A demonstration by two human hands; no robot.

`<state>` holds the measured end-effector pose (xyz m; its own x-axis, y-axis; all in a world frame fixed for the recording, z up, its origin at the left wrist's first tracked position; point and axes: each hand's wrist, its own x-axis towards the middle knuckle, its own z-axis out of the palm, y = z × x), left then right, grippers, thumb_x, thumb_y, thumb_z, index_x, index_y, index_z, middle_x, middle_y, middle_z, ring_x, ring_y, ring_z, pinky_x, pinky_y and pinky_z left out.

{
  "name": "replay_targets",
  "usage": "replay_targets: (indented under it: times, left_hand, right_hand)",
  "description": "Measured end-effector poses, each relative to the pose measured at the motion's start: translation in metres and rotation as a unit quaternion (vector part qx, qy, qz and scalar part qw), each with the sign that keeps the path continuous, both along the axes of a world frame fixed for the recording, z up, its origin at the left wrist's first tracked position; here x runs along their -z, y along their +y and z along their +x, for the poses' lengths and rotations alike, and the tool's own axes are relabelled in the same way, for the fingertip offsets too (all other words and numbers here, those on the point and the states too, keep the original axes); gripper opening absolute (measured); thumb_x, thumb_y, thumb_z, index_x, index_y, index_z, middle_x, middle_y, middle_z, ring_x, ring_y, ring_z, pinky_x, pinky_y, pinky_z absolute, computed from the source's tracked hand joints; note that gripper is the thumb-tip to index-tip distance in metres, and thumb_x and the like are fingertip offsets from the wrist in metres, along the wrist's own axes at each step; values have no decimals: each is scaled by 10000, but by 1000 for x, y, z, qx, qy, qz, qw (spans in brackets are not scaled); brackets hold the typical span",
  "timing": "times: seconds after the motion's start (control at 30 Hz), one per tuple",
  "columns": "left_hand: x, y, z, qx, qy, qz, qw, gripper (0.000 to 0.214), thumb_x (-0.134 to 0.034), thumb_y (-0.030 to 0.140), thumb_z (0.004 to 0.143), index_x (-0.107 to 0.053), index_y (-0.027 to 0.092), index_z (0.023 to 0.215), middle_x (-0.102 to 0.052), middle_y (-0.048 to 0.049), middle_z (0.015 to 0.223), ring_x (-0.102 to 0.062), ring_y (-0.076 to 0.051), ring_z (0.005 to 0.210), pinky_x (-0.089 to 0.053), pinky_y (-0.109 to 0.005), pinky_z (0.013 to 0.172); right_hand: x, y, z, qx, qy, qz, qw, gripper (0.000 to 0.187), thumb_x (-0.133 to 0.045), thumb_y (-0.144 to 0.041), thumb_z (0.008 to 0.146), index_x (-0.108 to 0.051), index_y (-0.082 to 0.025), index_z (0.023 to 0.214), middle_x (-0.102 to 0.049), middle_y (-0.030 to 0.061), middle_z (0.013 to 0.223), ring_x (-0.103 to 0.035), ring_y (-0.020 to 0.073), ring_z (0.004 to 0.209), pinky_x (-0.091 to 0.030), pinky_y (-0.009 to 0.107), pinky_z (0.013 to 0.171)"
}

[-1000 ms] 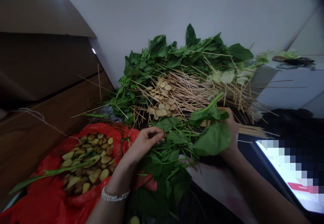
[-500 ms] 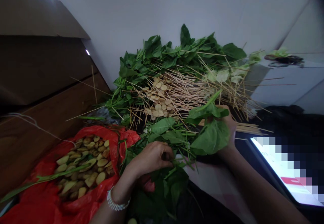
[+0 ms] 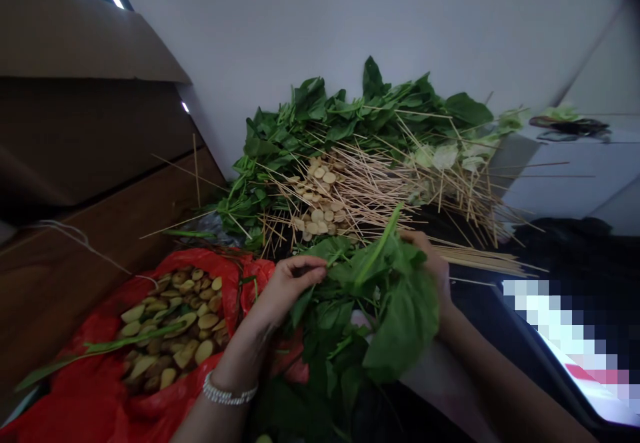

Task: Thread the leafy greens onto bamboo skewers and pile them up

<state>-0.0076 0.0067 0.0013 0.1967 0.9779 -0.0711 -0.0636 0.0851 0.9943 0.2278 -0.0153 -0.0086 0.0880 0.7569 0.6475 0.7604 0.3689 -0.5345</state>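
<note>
My left hand (image 3: 289,291), with a beaded bracelet (image 3: 225,393) on its wrist, curls over the stems of a bunch of dark green leafy greens (image 3: 370,316). My right hand (image 3: 430,259) grips the same bunch farther along, with broad leaves hanging below it. Behind my hands lies a heap of leafy greens (image 3: 345,116), crossed by many loose bamboo skewers (image 3: 375,189). Tan sliced discs (image 3: 317,206) sit on the skewers. To my left, a red plastic bag (image 3: 107,333) holds sliced yellowish pieces (image 3: 177,329).
A brown wooden surface (image 3: 100,163) runs along the left, with a white wall (image 3: 300,23) behind the heap. A bright, pixelated screen (image 3: 565,336) lies at lower right beside dark fabric (image 3: 565,243). A white surface (image 3: 560,183) stands at right.
My right hand has shifted left, and my left hand has risen slightly and opened its curl. The large leaves of the bunch now hang lower, and one long leaf stands upward.
</note>
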Motion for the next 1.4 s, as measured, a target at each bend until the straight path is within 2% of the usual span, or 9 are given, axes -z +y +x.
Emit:
replay_targets:
  times: [0.1,0.17,0.23,0.43,0.63,1.17,1.4]
  left_hand:
    - [-3,3,-1,-75,-88,-64,991,348,-916,323,492,-768,168,767,-680,15,596,-576,-80,528,-454,-170,531]
    - [-5,3,-2,-91,-127,-96,983,391,-936,297,440,-769,160,766,-690,13,599,-588,-74,530,-468,-159,533]
    - [-6,3,-2,-91,-139,-113,980,421,-945,285,414,-770,152,772,-700,6,603,-599,-76,529,-483,-157,535]
    - [-6,0,-2,-67,-131,-108,983,398,-934,286,459,-770,151,796,-716,-11,626,-630,-94,555,-492,-163,541]
    - [-7,-1,0,-67,-114,-88,987,370,-927,293,472,-762,151,771,-701,0,606,-608,-81,529,-466,-157,523]
    - [-7,-4,2,-58,-81,-56,993,308,-904,290,516,-734,165,742,-701,12,635,-607,-93,534,-472,-186,536]
    - [-5,-2,2,-59,-57,-21,996,284,-906,256,507,-724,162,704,-693,25,642,-594,-69,554,-462,-158,555]
  right_hand:
    - [4,-3,-13,-90,-64,50,993,180,-420,-166,876,-564,-208,976,-687,37,801,-662,175,686,-489,246,607]
    - [9,-4,-21,-147,-120,69,979,229,-393,-119,873,-573,-180,1001,-682,56,820,-662,169,704,-487,240,623]
    - [15,-5,-28,-171,-155,58,971,270,-359,-75,877,-588,-164,990,-669,58,793,-652,163,680,-479,237,616]
    - [24,-6,-34,-174,-159,15,972,294,-349,-71,917,-609,-134,1041,-694,82,851,-676,176,766,-501,247,681]
    - [25,-5,-33,-179,-146,22,973,303,-351,-78,929,-621,-119,1060,-706,93,884,-689,185,820,-515,258,732]
    - [27,-6,-34,-166,-162,24,972,305,-364,-99,939,-624,-126,1096,-701,80,864,-679,175,788,-498,242,678]
    - [28,-8,-35,-160,-177,7,971,299,-379,-97,930,-625,-127,1097,-688,65,809,-672,168,745,-490,237,651]
